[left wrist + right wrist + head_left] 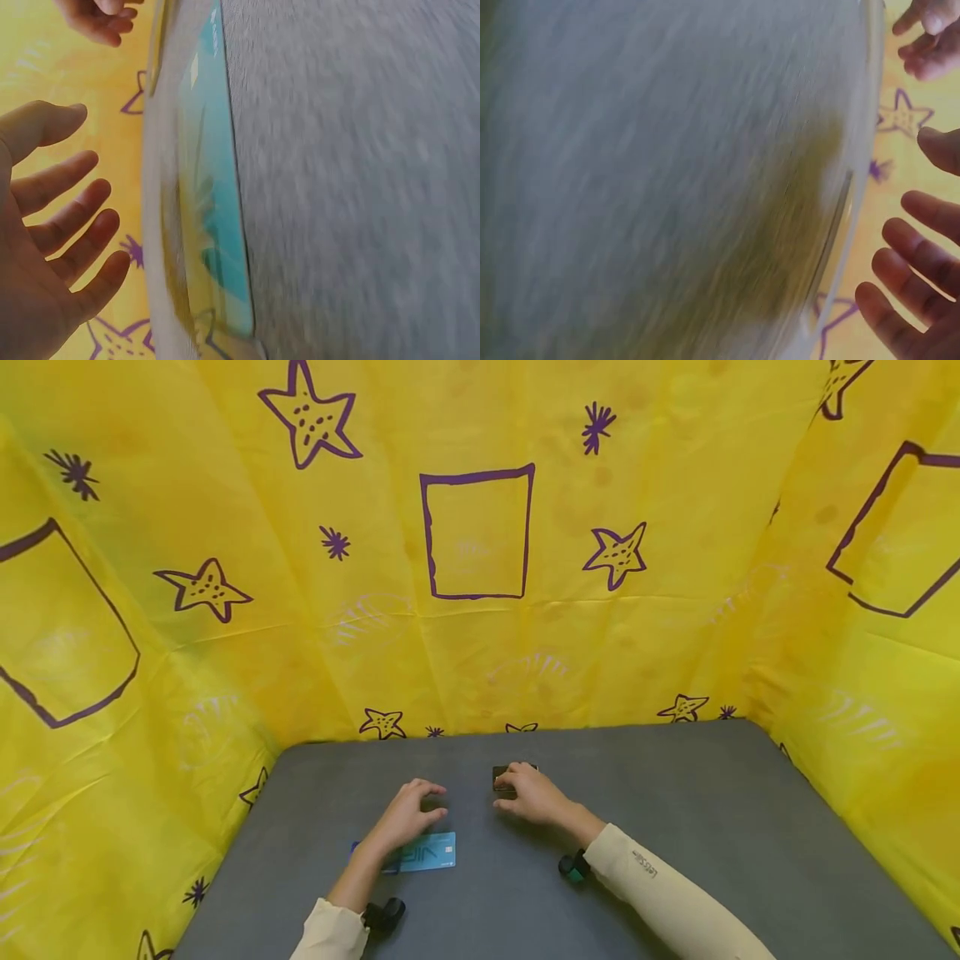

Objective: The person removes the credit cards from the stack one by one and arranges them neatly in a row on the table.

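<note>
A light-blue bank card [438, 852] with a chip and large letters lies flat on the grey table, partly behind my left wrist. My left hand [405, 820] hovers above and just beyond it, thumb and fingers apart with nothing between them. A dark-blue edge [356, 846] shows at the card's left end. Farther back, my right hand [534, 797] hangs over a small dark flat object [499, 774], covering much of it. Its fingers are loosely bent and spread in the right wrist view, holding nothing. That object appears there as a thin edge [832, 232].
The grey table [675, 843] reaches back to a yellow cloth [480, 668] printed with purple stars and frames. This cloth hangs behind the table and along both sides. A dark band with a camera [385, 914] sits on the left wrist, another camera [574, 867] on the right.
</note>
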The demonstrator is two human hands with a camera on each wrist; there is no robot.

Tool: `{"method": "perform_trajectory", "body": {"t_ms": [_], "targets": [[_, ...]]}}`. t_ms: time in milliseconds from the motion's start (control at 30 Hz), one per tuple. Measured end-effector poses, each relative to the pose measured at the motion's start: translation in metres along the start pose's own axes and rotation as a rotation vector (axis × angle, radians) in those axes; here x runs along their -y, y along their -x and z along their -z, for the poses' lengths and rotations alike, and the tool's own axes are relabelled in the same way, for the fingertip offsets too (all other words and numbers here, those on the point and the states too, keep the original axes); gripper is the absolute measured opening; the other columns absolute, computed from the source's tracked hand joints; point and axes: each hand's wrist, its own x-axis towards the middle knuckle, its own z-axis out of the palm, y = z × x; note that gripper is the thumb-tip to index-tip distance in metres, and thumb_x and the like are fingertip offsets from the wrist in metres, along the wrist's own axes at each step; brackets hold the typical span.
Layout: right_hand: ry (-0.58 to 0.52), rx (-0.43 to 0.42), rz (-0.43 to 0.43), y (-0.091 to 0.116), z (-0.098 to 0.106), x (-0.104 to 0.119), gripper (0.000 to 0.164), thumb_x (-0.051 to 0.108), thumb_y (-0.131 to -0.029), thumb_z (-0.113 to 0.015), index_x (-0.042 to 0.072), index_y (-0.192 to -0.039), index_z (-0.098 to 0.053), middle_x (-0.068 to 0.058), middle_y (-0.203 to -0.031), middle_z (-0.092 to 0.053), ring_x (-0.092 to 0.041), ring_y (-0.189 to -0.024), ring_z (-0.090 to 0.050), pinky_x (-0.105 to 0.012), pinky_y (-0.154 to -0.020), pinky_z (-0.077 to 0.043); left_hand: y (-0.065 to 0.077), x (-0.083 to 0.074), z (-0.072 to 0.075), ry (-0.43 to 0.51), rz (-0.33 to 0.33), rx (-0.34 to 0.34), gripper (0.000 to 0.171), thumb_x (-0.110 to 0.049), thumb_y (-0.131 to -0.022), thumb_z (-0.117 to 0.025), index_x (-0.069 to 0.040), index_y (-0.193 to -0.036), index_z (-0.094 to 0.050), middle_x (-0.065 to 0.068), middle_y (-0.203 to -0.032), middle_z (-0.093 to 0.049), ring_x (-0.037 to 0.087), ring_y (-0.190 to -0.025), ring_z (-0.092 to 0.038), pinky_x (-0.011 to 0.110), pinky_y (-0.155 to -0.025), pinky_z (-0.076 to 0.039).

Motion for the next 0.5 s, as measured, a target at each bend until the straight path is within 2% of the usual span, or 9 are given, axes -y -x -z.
{"method": "perform_trajectory", "body": {"t_ms": [300, 500], "targets": [[-0.026, -0.040, -0.064, 0.009, 0.014, -0.021, 0.027, 0.025, -0.087, -0.073, 0.007, -0.108, -0.071, -0.004, -0.096, -0.059, -0.018, -0.087, -0.053, -0.038, -0.078, -0.046, -0.023, -0.014, -0.020, -0.025, -0.069, 0.062, 0.037, -0.018, -0.086, -0.072, -0.003, -0.120, -0.065, 0.015, -0.121, -0.061, 0.034, -0.116, -0.053, 0.053, -0.099, -0.042], [-0.012, -0.065, -0.073, 0.011, 0.018, -0.030, 0.030, 0.025, -0.086, -0.074, 0.005, -0.108, -0.070, -0.007, -0.100, -0.061, -0.024, -0.092, -0.056, -0.043, -0.084, -0.048, -0.036, -0.021, -0.029, -0.007, -0.083, 0.058, 0.041, -0.020, -0.086, -0.072, -0.003, -0.123, -0.064, 0.016, -0.123, -0.059, 0.035, -0.116, -0.053, 0.053, -0.099, -0.042]]}}
